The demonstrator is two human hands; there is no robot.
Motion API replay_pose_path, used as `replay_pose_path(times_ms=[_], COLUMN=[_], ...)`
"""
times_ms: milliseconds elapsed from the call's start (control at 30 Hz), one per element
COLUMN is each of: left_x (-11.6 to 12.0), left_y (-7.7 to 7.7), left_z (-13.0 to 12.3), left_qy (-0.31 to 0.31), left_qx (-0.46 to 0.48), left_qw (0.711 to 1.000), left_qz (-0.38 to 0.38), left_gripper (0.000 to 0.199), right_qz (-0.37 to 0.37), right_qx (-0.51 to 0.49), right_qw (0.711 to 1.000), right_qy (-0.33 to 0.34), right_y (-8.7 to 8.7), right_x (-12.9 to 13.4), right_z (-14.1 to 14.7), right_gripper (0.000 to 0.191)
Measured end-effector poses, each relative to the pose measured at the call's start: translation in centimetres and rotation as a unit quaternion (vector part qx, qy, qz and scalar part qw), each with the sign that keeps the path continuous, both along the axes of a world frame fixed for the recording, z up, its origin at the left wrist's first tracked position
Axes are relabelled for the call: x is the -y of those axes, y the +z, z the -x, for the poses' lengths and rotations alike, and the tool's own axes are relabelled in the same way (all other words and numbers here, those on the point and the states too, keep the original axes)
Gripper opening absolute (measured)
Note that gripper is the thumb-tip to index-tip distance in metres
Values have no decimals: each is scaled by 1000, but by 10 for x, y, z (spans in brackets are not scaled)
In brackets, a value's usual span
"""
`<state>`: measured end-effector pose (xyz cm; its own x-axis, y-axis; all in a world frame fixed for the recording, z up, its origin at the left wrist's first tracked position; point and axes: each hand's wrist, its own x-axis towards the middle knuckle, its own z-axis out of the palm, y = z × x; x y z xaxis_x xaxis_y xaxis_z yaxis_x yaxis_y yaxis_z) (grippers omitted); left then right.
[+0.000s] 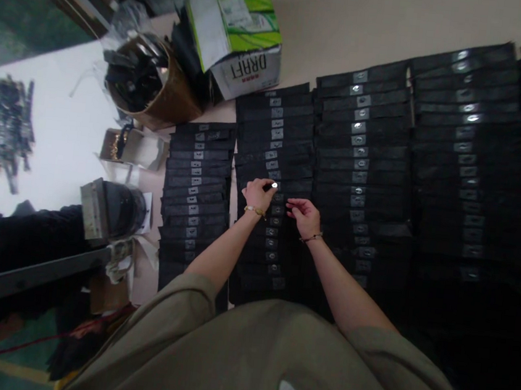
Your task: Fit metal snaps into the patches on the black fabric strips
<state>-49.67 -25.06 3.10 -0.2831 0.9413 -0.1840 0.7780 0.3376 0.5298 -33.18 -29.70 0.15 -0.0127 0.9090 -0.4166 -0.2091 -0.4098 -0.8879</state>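
Rows of overlapping black fabric pieces [276, 111], each with a small grey label, lie in columns on the table. My left hand [257, 195] is over the second column from the left, its fingers closed at a label. A small bright round spot [274, 185] shows at its fingertips; whether this is a loose piece or a shine on the label, I cannot tell. Just to the right, my right hand [305, 217] hovers at or touches the same column, thumb and fingers slightly apart with nothing visible between them.
At the back left stand a green and white box [248, 73] and a round brown container [168, 95] of black items. Small open boxes [130, 147] and a grey machine-like device [112, 209] sit along the left edge. More columns of black pieces [368, 101] extend right.
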Motion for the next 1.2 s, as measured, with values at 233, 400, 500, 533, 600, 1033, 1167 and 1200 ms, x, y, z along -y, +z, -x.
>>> replay_pose_path(times_ms=[233, 400, 500, 533, 600, 1033, 1167, 1200], left_x=[-3, 1, 9, 13, 20, 34, 32, 31], left_y=[-9, 1, 11, 14, 16, 11, 4, 3], left_z=[1, 2, -2, -5, -11, -26, -19, -17], left_qy=[17, -19, -109, -141, -180, -186, -195, -193], left_qx=[10, 36, 65, 77, 97, 149, 220, 232], left_qw=[1000, 999, 992, 987, 978, 970, 955, 952], left_qz=[1, -13, -29, -29, -23, -41, -46, -44], left_gripper=[17, 18, 17, 17, 16, 13, 16, 16], right_qz=[-4, 4, 18, 22, 24, 19, 8, 5], right_qx=[5, 5, -17, -25, -35, -29, -27, -23], right_qw=[1000, 1000, 1000, 999, 999, 999, 1000, 1000], right_qy=[5, 6, 11, 12, 13, -3, 2, 8], right_y=[1, 2, 3, 3, 1, -19, -21, -21], right_x=[0, -2, -4, -4, -5, -5, -5, -5], right_z=[0, 0, -3, -4, -7, -16, -16, -16], right_gripper=[22, 28, 40, 43, 47, 45, 41, 40])
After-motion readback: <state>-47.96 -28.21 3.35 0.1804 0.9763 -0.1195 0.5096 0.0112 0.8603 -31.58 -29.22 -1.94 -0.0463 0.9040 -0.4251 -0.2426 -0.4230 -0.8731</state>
